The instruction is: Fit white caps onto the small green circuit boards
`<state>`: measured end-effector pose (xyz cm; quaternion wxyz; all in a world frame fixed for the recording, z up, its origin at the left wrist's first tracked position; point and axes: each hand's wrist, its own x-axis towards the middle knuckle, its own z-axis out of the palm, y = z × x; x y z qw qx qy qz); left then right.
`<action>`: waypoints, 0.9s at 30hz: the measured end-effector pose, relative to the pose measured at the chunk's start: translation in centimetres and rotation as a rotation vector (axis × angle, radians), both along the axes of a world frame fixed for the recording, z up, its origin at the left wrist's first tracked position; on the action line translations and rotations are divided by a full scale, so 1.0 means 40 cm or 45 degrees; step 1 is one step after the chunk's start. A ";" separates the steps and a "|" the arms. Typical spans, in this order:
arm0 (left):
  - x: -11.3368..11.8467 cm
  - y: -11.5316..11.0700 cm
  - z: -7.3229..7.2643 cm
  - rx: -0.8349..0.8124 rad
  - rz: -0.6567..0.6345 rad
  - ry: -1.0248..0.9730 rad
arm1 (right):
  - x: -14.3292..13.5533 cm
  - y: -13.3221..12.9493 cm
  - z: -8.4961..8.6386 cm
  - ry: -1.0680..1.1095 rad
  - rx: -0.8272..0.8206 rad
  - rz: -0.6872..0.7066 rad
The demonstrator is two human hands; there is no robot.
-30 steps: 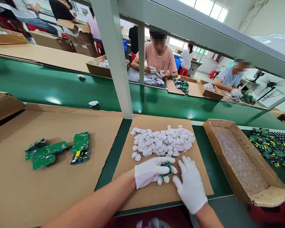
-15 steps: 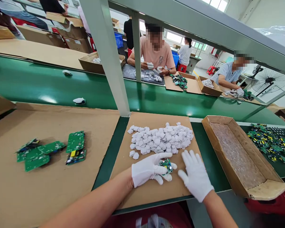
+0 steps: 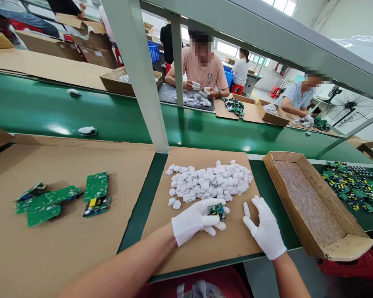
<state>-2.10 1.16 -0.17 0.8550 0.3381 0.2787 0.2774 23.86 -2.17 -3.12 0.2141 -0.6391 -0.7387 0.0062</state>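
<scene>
My left hand (image 3: 202,217), in a white glove, holds a small green circuit board (image 3: 216,210) between thumb and fingers. To its right, my right hand (image 3: 263,225), also gloved, is held over the right edge of the cardboard sheet (image 3: 236,246), thumb and fingers apart. A small white strip (image 3: 246,209) shows near its fingertips; whether it is a fingertip or a loose piece I cannot tell. Just beyond both hands lies a heap of white pieces (image 3: 211,182). More green boards (image 3: 43,211) rest on the cardboard at the left.
An open cardboard box (image 3: 313,207) stands right of my right hand, with a pile of circuit boards (image 3: 354,186) past it. A metal post (image 3: 139,78) rises before the green conveyor (image 3: 121,118), which carries two white-topped items. People sit working across it.
My right hand has moved right and turned, its fingers now curved instead of spread flat. The board in my left hand is tilted differently. Items on the conveyor have shifted left.
</scene>
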 end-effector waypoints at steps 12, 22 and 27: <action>0.013 -0.002 0.005 0.109 0.002 0.018 | -0.158 -0.048 0.124 0.875 -0.275 0.156; 0.023 -0.019 -0.023 0.499 0.258 0.317 | -0.207 -0.041 0.087 0.379 0.169 0.070; 0.023 -0.026 0.009 0.529 0.189 0.369 | -0.213 -0.028 0.079 0.173 0.206 0.071</action>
